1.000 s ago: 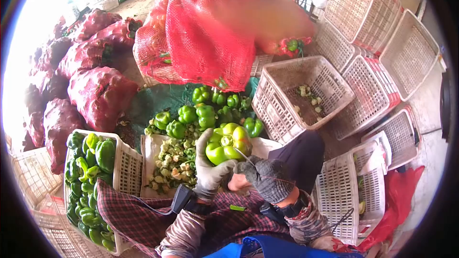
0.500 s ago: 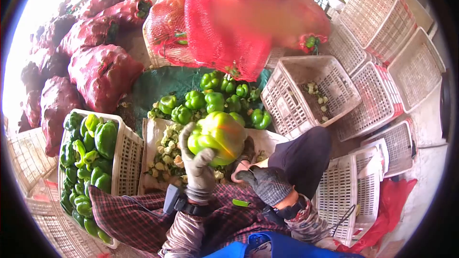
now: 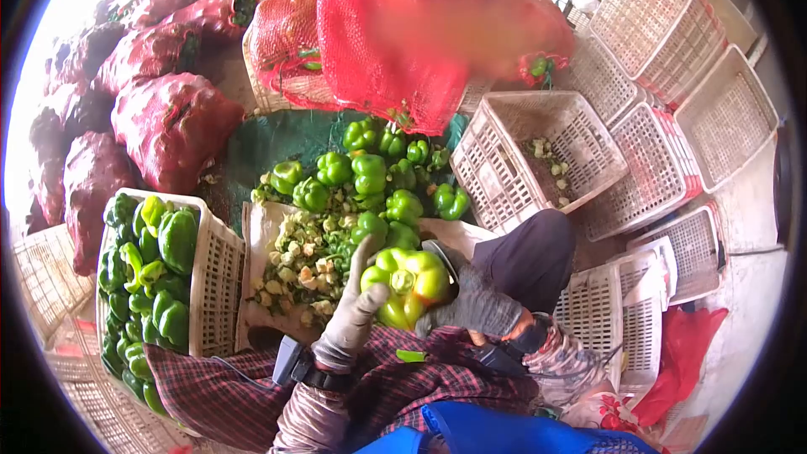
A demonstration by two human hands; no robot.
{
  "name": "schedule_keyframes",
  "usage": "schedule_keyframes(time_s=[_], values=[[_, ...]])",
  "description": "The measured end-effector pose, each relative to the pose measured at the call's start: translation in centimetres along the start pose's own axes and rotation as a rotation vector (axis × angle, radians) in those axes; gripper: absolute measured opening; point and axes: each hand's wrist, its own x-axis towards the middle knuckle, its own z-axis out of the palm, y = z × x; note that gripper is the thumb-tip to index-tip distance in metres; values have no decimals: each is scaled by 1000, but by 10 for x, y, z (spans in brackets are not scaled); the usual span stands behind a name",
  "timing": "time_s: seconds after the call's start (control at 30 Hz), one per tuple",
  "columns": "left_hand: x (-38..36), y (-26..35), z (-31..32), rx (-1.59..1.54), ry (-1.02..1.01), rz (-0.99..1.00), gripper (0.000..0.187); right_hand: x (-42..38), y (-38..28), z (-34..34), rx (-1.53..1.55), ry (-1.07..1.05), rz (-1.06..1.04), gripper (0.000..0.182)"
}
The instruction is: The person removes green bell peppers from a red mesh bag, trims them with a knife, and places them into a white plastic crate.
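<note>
I hold a large green bell pepper (image 3: 405,283), tinged yellow, low in the middle of the view, between both gloved hands. My left hand (image 3: 353,313), in a pale grey glove, cups its left side. My right hand (image 3: 473,303), in a dark grey glove, presses against its right side; a thin blade-like edge shows by that glove, but I cannot make it out. Just beyond the pepper lie a heap of cut stems and trimmings (image 3: 298,269) on a white sheet and a loose pile of green peppers (image 3: 370,176).
A white crate (image 3: 214,273) full of green peppers stands at my left. An almost bare crate (image 3: 496,176) with scraps sits ahead right, several more stacked at right. Red mesh sacks (image 3: 387,25) hang ahead; dark red filled sacks (image 3: 168,126) lie left.
The pepper was lifted in my left hand alone, then came down and right. My right hand has risen to meet it and now presses its right side.
</note>
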Motion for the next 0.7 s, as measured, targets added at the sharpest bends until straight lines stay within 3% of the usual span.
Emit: schedule_keyframes(time_s=[0.1,0.2,0.23,0.3,0.37,0.5,0.53,0.7], values=[[-8,7,20,63,115,-222,82,-19,4,-1,-101,10,131,114],[-9,-26,19,110,223,-99,66,-23,40,-3,-111,21,129,120],[-9,-35,20,336,218,9,69,-23,49,-1,-88,32,120,119],[-10,-41,21,464,138,94,69,-24,68,2,-41,54,102,117],[-8,-45,22,387,132,62,69,-23,78,9,32,73,12,114],[-10,-43,16,394,45,-1,66,-35,73,9,341,-20,175,110],[-11,-34,21,304,54,-117,66,-38,68,9,365,-3,171,109],[-14,-27,13,199,-50,-211,64,-50,49,5,348,5,142,94]])
